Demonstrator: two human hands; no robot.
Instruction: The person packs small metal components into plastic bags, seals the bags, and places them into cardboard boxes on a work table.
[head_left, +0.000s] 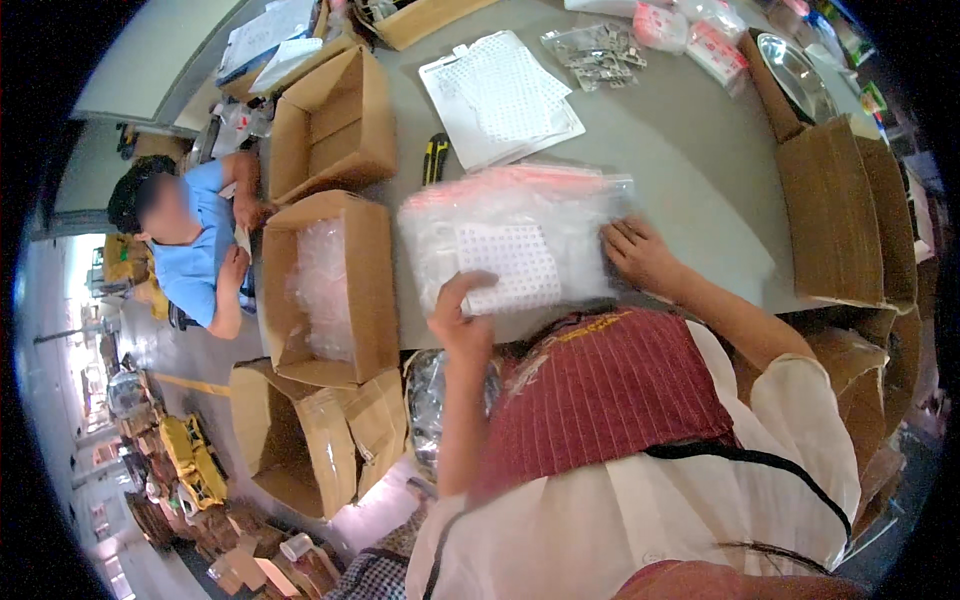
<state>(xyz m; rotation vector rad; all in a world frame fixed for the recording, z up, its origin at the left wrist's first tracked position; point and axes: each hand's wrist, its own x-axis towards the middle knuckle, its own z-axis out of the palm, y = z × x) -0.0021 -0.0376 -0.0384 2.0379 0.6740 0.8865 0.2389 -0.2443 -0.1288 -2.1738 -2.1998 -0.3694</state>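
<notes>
A stack of clear zip bags (430, 225) with reddish top strips lies on the grey table in front of me. On top of it rests a white sheet of small printed labels (510, 265). My left hand (463, 315) is closed at the sheet's lower left corner, fingers over its edge and thumb below. At the right end of the stack, my right hand (640, 258) lies with fingers outstretched and slightly apart on the plastic, gripping nothing visible.
A yellow-black box cutter (434, 158) and a clipboard with label sheets (500, 100) lie beyond the bags. Bagged metal parts (595, 57) are farther back. Open cartons (330, 125) stand at left, and a tall carton (825, 215) at right. A person in blue (200, 250) sits beyond the left cartons.
</notes>
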